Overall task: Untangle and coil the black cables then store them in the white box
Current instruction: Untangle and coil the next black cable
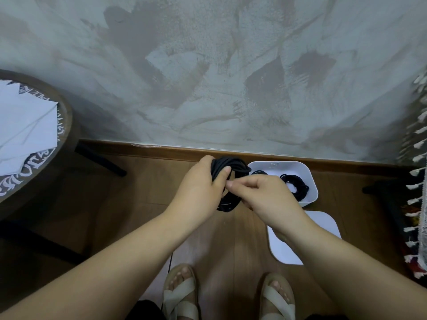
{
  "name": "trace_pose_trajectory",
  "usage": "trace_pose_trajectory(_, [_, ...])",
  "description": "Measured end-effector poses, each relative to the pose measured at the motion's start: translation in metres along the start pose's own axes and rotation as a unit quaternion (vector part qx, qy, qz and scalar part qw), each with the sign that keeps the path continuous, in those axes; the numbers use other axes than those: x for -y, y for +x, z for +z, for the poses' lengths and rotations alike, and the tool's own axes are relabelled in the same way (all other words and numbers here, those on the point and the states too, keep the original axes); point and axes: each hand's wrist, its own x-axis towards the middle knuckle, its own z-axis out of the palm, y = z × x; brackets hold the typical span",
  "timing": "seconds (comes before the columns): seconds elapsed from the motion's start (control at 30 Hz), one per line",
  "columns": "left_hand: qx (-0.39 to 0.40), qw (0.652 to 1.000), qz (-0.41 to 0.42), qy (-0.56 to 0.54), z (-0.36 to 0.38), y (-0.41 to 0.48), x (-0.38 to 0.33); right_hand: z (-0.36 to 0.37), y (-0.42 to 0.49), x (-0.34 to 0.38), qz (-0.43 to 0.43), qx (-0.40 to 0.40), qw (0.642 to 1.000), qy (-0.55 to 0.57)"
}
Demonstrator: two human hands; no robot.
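Both hands work a coil of black cable above the wooden floor.

The left hand grips the coil of black cable, with the fingers wrapped round its strands and the thumb across the front. The right hand pinches the coil near its middle, just beside the left thumb. The white box sits on the floor against the wall, with two coiled cables inside. A white lid lies near it.

White lettering on round table, illegible
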Motion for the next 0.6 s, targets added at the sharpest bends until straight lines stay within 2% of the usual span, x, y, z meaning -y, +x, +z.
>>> trace_pose_trajectory(0.13, [-0.021, 1.000, -0.007, -0.021, 0.0027, -0.0006, -0.0042, 0.0069, 0.0003, -0.0029, -0.013, -0.071, 0.997, 0.039])
trace_pose_trajectory(0.33, [-0.014, 1.000, 0.001, -0.002, 0.0033, -0.0075, -0.0033, 0.0085, 0.0008, -0.0013, -0.015, -0.073, 0.997, 0.015])
trace_pose_trajectory(0.47, [-0.020, 1.000, 0.021, 0.003, 0.0025, -0.0072, -0.0062, 0.0085, -0.0003, 0.0005, 0.051, -0.074, 0.987, 0.135])
trace_pose_trajectory(0.6, [-0.024, 0.999, 0.034, 0.012, 0.0028, -0.0061, -0.0079, 0.0110, 0.0016, 0.0052, 0.128, -0.055, 0.942, 0.305])
